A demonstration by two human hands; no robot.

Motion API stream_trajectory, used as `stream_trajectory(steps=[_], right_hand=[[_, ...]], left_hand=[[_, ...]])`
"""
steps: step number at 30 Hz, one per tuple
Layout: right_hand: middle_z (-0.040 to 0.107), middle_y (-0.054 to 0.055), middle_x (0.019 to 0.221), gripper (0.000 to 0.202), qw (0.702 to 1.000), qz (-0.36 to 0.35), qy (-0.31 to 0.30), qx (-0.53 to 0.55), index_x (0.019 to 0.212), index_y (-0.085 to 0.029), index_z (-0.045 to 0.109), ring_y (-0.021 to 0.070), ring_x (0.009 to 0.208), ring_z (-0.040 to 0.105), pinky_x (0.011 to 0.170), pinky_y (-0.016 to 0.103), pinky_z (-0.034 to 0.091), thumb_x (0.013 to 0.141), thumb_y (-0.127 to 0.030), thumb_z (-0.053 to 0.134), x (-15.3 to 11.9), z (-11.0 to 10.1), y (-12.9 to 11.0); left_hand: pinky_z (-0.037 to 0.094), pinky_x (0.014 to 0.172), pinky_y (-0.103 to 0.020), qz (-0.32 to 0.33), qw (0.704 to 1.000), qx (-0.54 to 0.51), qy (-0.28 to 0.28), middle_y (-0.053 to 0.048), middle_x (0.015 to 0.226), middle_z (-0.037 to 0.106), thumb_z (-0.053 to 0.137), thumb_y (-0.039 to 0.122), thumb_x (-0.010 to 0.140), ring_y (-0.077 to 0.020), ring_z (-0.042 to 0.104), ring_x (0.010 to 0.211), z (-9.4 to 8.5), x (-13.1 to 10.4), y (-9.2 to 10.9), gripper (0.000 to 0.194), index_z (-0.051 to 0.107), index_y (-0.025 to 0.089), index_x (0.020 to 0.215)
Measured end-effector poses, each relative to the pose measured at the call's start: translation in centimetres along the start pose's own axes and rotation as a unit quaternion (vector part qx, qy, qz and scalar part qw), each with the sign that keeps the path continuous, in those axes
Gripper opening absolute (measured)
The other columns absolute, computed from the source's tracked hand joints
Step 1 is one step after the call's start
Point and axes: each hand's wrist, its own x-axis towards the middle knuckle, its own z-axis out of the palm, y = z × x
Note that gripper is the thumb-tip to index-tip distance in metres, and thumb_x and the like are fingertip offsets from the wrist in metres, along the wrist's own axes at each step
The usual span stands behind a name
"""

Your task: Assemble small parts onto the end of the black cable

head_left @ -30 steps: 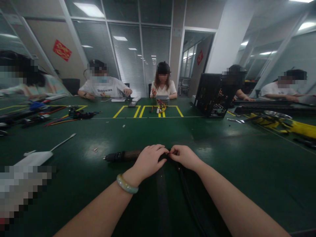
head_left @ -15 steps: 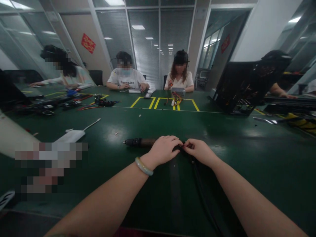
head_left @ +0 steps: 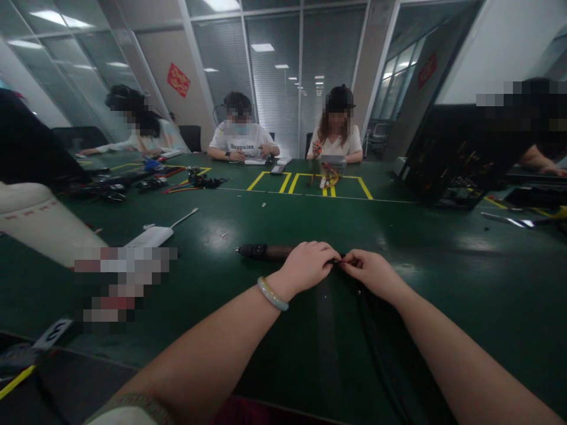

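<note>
A dark cylindrical tool (head_left: 275,253) with a brown body and a metal tip pointing left lies on the green table (head_left: 212,313). My left hand (head_left: 310,265), with a bangle at the wrist, is wrapped over the tool's right end. Thumb and forefinger of my right hand (head_left: 367,270) pinch something small and dark, touching my left fingertips; its details are too small to tell. A black cable (head_left: 376,354) runs from beneath my right hand toward the near table edge.
At left a sleeved arm (head_left: 57,227) reaches beside a white device (head_left: 153,237). Cables and parts (head_left: 204,179) lie farther back. A black case (head_left: 447,153) stands at right. Two people (head_left: 243,141) (head_left: 339,133) sit across the table; others sit left and right.
The whole view has shifted, so things appear farther right. Both my hands keep their grip beside the tool, and the neighbour's sleeve shows more at the left.
</note>
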Motion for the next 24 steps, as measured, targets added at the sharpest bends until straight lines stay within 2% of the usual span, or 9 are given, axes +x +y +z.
stream_trajectory(steps=[9,18,24], right_hand=[[0.07,0.0,0.075,0.018,0.999,0.015,0.026,0.024,0.086,-0.02,0.068,0.014,0.065,0.061,0.056,0.023,0.042,0.081,-0.036,0.063,0.1,0.1,0.05],[0.068,0.0,0.074,0.014,0.998,0.006,0.044,0.041,0.083,-0.019,0.067,0.0135,0.064,0.06,0.056,0.022,0.04,0.08,-0.032,0.064,0.02,0.34,0.07],[0.068,0.0,0.074,0.011,0.998,-0.012,0.046,0.05,0.081,-0.019,0.067,0.0134,0.065,0.06,0.056,0.021,0.039,0.079,-0.03,0.064,0.2,0.4,0.29]], left_hand=[[0.044,0.091,-0.036,-0.001,1.0,-0.015,0.013,-0.001,0.115,0.062,0.054,0.024,0.092,-0.0196,0.057,0.105,0.11,0.05,-0.02,0.023,0.062,0.027,0.113],[0.044,0.09,-0.036,-0.019,0.999,-0.021,0.021,-0.002,0.111,0.065,0.057,0.027,0.091,-0.0196,0.059,0.102,0.02,0.32,0.38,0.017,0.064,0.025,0.106],[0.045,0.087,-0.034,-0.038,0.999,-0.017,0.029,-0.001,0.107,0.066,0.056,0.023,0.09,-0.0185,0.06,0.096,0.37,0.59,0.94,0.015,0.065,0.024,0.102]])
